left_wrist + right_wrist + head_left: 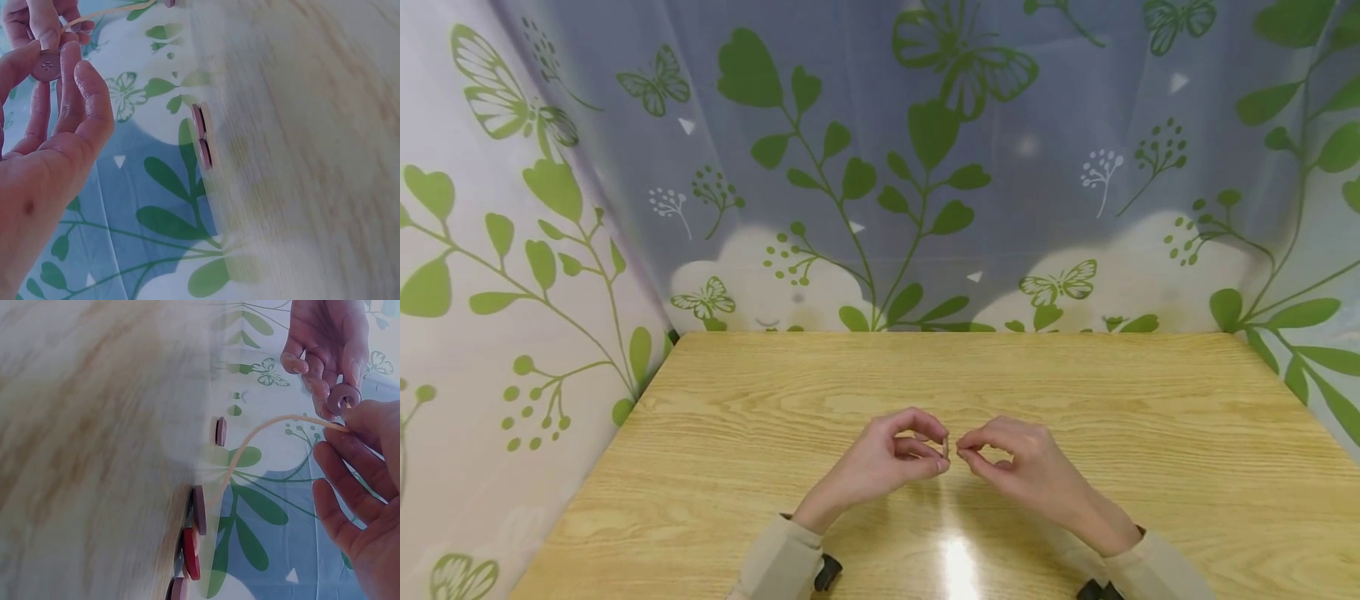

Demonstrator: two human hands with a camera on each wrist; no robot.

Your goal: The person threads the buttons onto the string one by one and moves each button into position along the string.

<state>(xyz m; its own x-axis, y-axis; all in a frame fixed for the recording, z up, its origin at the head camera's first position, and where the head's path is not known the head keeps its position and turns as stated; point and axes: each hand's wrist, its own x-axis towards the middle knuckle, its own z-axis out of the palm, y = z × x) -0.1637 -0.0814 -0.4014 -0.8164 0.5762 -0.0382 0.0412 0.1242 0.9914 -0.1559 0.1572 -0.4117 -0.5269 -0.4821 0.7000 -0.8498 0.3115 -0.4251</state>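
Note:
Over the middle of the wooden table (1120,392) my two hands meet fingertip to fingertip. My left hand (942,451) pinches a small pinkish button (46,65) with several holes between thumb and fingers. In the right wrist view the same button (345,397) stands on edge in my left hand (325,344). My right hand (964,449) pinches the end of a thin beige cord (269,428) right at the button. The cord loops down from my right fingers (369,428) towards the table. In the head view the button and cord are barely visible.
Loose pink buttons (201,134) lie on the table near its far edge. The right wrist view shows more of them, one pink (220,431), another pink (199,509) and a red one (190,553). A curtain (880,167) printed with leaves and butterflies closes off three sides.

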